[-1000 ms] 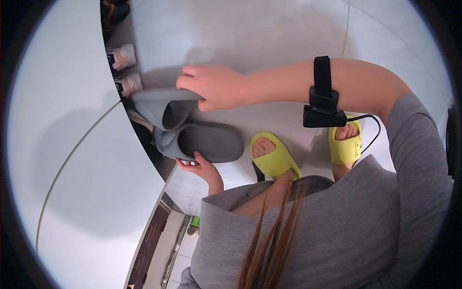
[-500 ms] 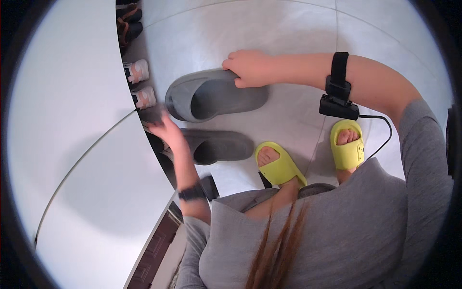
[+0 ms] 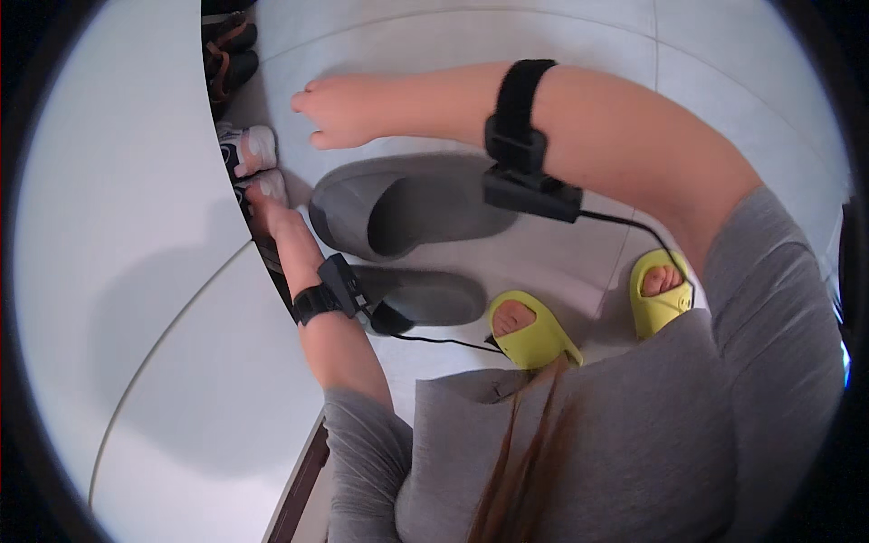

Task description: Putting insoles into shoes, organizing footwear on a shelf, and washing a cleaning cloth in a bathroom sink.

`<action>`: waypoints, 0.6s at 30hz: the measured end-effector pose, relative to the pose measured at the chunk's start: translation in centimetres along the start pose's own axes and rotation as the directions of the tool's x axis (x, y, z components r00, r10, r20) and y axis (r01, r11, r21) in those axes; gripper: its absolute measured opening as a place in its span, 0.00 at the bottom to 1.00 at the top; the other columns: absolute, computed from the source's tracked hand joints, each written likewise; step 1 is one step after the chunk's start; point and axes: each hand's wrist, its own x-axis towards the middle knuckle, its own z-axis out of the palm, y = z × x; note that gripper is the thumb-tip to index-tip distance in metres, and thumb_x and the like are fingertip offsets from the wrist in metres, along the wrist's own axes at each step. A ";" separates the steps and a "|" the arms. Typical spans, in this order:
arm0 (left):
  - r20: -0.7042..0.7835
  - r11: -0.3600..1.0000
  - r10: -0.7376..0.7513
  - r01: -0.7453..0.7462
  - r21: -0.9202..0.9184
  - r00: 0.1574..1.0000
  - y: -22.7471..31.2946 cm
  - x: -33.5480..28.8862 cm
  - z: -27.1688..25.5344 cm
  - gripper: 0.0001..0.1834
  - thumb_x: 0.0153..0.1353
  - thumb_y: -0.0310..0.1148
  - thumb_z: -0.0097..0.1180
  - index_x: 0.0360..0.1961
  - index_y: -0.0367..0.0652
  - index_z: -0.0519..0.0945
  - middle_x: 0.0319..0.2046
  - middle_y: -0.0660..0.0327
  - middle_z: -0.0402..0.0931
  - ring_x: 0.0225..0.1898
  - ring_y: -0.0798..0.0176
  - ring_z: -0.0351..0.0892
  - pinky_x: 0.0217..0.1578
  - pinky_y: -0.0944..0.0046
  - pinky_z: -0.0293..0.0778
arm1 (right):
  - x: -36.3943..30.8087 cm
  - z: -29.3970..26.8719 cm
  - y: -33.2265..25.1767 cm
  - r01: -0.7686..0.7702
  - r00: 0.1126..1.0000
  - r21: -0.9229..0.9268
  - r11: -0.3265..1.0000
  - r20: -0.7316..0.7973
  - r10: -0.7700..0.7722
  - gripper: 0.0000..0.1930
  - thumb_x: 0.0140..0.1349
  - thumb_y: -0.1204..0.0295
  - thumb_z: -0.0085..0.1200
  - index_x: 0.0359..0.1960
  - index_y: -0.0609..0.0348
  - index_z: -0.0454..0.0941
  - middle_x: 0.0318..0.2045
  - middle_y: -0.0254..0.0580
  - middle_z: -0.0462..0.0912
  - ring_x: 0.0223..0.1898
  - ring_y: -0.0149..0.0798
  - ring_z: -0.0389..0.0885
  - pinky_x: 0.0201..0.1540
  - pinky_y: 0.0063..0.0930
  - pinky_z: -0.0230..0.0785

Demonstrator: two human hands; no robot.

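Note:
My left hand [image 3: 264,210] reaches to the nearer of two white-and-pink sneakers [image 3: 272,185] at the cabinet's lower edge. It lies against that shoe, and its fingers are partly hidden, so I cannot tell if they grip it. The other sneaker [image 3: 258,149] sits just beyond. My right hand [image 3: 342,110] hovers over the floor beyond the large grey slipper [image 3: 344,208], thumb apart from loosely bent fingers, holding nothing. A second grey slipper [image 3: 444,297] lies nearer me, partly covered by my left forearm.
A white cabinet [image 3: 127,226] fills the left side, with shoes tucked under its edge. Dark shoes [image 3: 233,68] with brown straps stand at the far left. My feet wear yellow-green slides [image 3: 534,339] on the tiled floor [image 3: 579,244]. Black devices with cables are strapped to both forearms.
My right hand has let go of the large grey slipper and moved left, past its toe. My left hand has moved forward and left to the nearer sneaker.

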 end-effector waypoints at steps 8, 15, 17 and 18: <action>-0.095 0.956 -0.160 0.130 -0.262 0.982 2.8 -2.9 3.5 0.34 0.47 0.39 0.60 0.48 0.29 0.59 0.47 0.45 0.67 0.44 0.53 0.72 0.43 0.59 0.72 | 5.0 4.1 -0.8 -0.094 0.990 0.162 0.982 -0.085 0.109 0.24 0.46 0.66 0.53 0.46 0.62 0.66 0.41 0.54 0.72 0.43 0.52 0.71 0.43 0.42 0.66; 0.157 0.907 -0.079 0.136 -0.399 0.984 1.3 -2.3 2.3 0.27 0.56 0.37 0.52 0.48 0.30 0.57 0.49 0.49 0.65 0.47 0.58 0.69 0.46 0.60 0.70 | 8.0 8.3 -2.9 0.014 0.996 0.115 0.993 -0.085 -0.004 0.30 0.43 0.64 0.59 0.50 0.58 0.65 0.47 0.47 0.69 0.50 0.47 0.66 0.47 0.39 0.65; 0.262 0.881 -0.078 0.190 -0.434 0.962 2.5 -3.9 2.4 0.25 0.58 0.36 0.49 0.48 0.30 0.57 0.50 0.50 0.64 0.48 0.59 0.69 0.48 0.61 0.68 | 8.9 8.4 -3.1 0.036 0.991 0.073 0.997 -0.134 -0.026 0.31 0.42 0.63 0.59 0.52 0.56 0.64 0.48 0.45 0.68 0.52 0.45 0.65 0.48 0.38 0.64; 0.216 0.927 -0.099 0.169 -0.336 0.971 4.0 -5.7 3.2 0.25 0.59 0.36 0.48 0.49 0.30 0.56 0.50 0.51 0.64 0.49 0.59 0.68 0.49 0.61 0.67 | 8.8 7.3 -3.3 -0.029 0.995 0.122 0.992 -0.094 0.040 0.32 0.43 0.63 0.59 0.53 0.52 0.63 0.49 0.45 0.67 0.52 0.46 0.64 0.48 0.39 0.64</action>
